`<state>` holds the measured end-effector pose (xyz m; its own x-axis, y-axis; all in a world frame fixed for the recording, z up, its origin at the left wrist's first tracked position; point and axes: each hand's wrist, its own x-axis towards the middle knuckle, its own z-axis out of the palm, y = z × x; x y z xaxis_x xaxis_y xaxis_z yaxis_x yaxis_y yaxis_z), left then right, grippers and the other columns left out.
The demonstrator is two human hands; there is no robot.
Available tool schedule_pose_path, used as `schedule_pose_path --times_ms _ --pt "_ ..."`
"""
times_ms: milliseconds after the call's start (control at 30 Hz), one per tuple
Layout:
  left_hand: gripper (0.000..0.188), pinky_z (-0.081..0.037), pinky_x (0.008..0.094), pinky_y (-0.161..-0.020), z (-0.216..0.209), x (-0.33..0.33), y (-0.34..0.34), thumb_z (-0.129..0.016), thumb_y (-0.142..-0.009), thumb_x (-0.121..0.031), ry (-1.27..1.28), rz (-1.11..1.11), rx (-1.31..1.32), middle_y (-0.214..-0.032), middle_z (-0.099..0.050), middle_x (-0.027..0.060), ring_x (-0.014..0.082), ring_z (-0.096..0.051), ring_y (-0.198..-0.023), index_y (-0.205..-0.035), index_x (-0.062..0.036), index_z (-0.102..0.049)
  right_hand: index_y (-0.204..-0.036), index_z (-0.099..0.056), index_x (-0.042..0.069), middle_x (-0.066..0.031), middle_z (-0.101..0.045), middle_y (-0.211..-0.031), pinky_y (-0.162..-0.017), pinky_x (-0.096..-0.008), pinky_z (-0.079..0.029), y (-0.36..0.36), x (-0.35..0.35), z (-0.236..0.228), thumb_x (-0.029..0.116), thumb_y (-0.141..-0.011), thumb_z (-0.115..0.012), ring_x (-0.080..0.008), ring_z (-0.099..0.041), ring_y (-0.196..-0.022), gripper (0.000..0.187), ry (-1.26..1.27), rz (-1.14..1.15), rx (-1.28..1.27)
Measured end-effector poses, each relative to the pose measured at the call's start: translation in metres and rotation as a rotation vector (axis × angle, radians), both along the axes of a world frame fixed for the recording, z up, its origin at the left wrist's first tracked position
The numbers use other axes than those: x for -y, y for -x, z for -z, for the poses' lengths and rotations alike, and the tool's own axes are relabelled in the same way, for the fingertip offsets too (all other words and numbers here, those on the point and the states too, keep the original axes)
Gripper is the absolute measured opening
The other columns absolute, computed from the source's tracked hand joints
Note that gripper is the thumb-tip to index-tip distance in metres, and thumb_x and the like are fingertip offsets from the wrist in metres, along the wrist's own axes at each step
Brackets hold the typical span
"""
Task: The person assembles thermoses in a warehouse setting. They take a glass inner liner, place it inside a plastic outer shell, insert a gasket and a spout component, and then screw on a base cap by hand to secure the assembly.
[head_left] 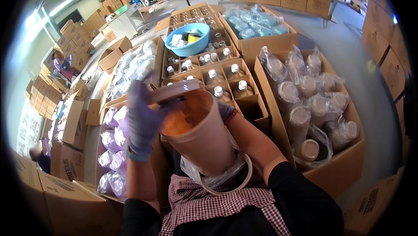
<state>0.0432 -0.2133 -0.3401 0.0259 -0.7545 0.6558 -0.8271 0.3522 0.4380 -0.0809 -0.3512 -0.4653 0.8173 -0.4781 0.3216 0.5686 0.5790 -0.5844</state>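
Observation:
A pinkish-beige plastic pitcher (204, 138) tilts in front of my apron, its mouth uncovered and its inside looking orange. Clear plastic wrap (230, 166) bunches around its lower end, and a loop handle curves out on the near side. My right hand (227, 111), in a purple glove, holds the pitcher from its far right side; most of its fingers are hidden behind it. Over the mouth is a round pinkish lid (176, 90), gripped at its left edge by my gloved left hand (146, 116). Motion blurs the left fingers somewhat.
Wrapped beige pitchers fill a carton (355, 162) on the right; wrapped purple ones (114, 155) stand at left. Ahead, a divided carton holds white-capped bottles (217, 91) and a blue basin (187, 49). Behind is a carton of wrapped blue items (254, 22). Two people are far left.

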Motion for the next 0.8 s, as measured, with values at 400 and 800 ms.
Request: schedule_pose_path --times_ms 400,800 --pt "0.039 -0.051 0.0399 -0.094 0.091 -0.026 -0.041 -0.040 -0.107 -0.035 -0.065 0.385 -1.048 -0.107 -0.061 0.0062 0.0208 -0.061 -0.101 -0.121 -0.0025 -0.057 -0.100 -0.078 0.007 -0.0154 -0.077 -0.095 -0.083 -0.0440 -0.056 0.046 0.091 0.160 0.052 -0.083 -0.074 -0.0306 -0.074 -0.095 0.048 1.325 0.410 -1.255" --pt "0.038 -0.052 0.0427 -0.096 0.069 0.052 -0.032 -0.068 -0.097 -0.027 -0.008 0.316 -0.925 -0.125 -0.065 0.0150 0.0287 -0.065 -0.108 -0.125 -0.0018 -0.061 -0.102 -0.074 0.007 -0.0178 -0.074 -0.094 -0.082 -0.0442 -0.058 0.068 0.108 0.076 0.039 -0.078 -0.074 -0.0337 -0.074 -0.089 0.039 1.872 0.372 -1.485"
